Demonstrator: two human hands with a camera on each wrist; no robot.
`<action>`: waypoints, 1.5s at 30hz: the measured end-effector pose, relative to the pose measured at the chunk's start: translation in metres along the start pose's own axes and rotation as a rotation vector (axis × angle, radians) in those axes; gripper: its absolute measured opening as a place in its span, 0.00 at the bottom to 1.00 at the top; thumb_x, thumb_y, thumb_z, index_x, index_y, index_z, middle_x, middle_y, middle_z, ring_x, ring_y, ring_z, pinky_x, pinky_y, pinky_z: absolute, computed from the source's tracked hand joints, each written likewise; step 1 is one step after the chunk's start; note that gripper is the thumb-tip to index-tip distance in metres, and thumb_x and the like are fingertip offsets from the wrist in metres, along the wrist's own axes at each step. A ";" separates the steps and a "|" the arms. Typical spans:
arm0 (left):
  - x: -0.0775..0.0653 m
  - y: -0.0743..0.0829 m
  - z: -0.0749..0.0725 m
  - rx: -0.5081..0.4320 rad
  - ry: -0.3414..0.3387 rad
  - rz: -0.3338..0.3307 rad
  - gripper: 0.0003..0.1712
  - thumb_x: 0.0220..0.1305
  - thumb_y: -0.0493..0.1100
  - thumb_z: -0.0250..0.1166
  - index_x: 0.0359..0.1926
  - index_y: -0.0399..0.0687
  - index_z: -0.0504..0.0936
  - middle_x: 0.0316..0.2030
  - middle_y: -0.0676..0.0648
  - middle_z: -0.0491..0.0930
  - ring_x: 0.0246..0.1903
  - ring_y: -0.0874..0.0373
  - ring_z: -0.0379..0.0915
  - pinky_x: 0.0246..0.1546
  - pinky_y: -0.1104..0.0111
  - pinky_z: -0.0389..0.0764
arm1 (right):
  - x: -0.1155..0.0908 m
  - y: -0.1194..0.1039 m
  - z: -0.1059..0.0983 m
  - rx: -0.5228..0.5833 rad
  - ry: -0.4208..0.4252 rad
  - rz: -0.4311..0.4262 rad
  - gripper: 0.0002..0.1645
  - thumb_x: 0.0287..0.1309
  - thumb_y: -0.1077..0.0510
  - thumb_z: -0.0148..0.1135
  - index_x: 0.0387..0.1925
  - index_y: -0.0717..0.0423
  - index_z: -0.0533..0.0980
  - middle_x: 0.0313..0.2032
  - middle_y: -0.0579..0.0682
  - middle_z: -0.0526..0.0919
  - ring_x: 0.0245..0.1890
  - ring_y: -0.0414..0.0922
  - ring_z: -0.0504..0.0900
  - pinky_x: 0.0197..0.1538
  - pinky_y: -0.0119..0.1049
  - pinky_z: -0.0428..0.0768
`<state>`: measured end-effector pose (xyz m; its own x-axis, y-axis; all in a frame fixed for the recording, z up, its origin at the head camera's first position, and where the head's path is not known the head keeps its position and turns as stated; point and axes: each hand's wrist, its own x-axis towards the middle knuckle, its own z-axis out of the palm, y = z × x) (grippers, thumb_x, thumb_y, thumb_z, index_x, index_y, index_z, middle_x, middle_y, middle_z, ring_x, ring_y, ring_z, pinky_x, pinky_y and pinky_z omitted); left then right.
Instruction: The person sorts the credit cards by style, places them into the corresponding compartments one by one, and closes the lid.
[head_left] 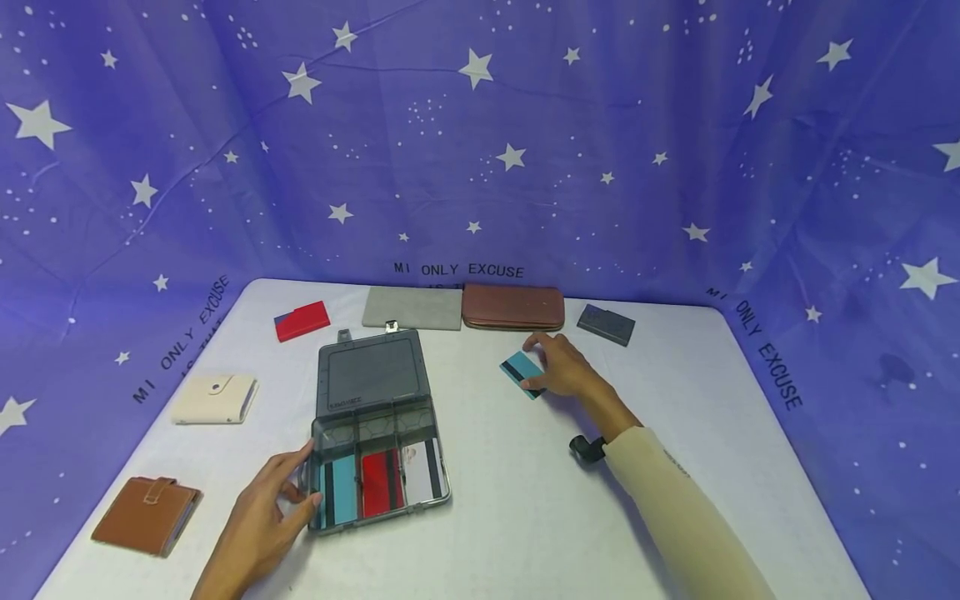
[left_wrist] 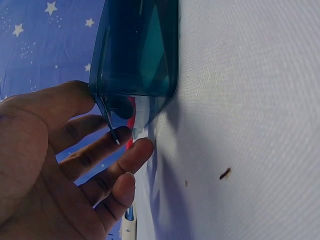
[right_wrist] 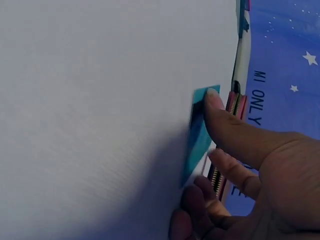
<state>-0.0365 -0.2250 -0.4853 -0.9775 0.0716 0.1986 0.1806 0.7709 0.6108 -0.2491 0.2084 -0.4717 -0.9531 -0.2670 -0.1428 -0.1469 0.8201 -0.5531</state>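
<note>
My right hand [head_left: 566, 367] pinches a light-blue card [head_left: 517, 367] with a black stripe, low over the right half of the table. In the right wrist view the thumb lies on the card [right_wrist: 200, 132] and some fingertips are at its edge. At the left side of an open grey transparent plastic case [head_left: 375, 523], my left hand [head_left: 262, 512] holds the wall with thumb and fingers. Three cards lie in separate compartments: a blue card [head_left: 341, 490], a red card [head_left: 378, 483] and a white card [head_left: 420, 473]. The lid [head_left: 372, 373] is folded back.
Along the back lie a red card holder [head_left: 303, 321], a grey wallet [head_left: 412, 308], a brown zip wallet [head_left: 513, 307] and a dark card holder [head_left: 606, 325]. A cream wallet [head_left: 213, 400] and a tan wallet [head_left: 146, 515] lie at the left.
</note>
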 end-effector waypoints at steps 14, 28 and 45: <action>0.000 -0.001 -0.001 0.016 -0.018 -0.042 0.42 0.56 0.38 0.74 0.71 0.50 0.69 0.57 0.48 0.76 0.29 0.72 0.70 0.20 0.74 0.68 | 0.001 -0.023 0.003 -0.120 -0.032 0.076 0.28 0.48 0.53 0.78 0.48 0.60 0.76 0.46 0.56 0.78 0.47 0.51 0.74 0.55 0.49 0.74; 0.000 -0.001 -0.001 0.016 -0.015 -0.029 0.42 0.56 0.39 0.74 0.71 0.50 0.69 0.56 0.48 0.76 0.28 0.72 0.70 0.20 0.74 0.69 | -0.030 -0.075 0.026 0.369 -0.044 -0.255 0.31 0.66 0.69 0.56 0.65 0.43 0.65 0.30 0.52 0.78 0.22 0.46 0.81 0.26 0.37 0.80; 0.000 -0.003 -0.002 -0.007 -0.040 -0.066 0.41 0.59 0.41 0.73 0.72 0.52 0.68 0.58 0.48 0.75 0.29 0.72 0.70 0.20 0.74 0.71 | -0.071 -0.168 0.107 0.635 -0.341 -0.340 0.31 0.60 0.59 0.70 0.63 0.51 0.69 0.24 0.46 0.86 0.19 0.53 0.84 0.25 0.44 0.84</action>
<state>-0.0367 -0.2288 -0.4856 -0.9908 0.0461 0.1275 0.1164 0.7705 0.6268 -0.1281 0.0356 -0.4569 -0.7347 -0.6749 -0.0690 -0.1383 0.2486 -0.9587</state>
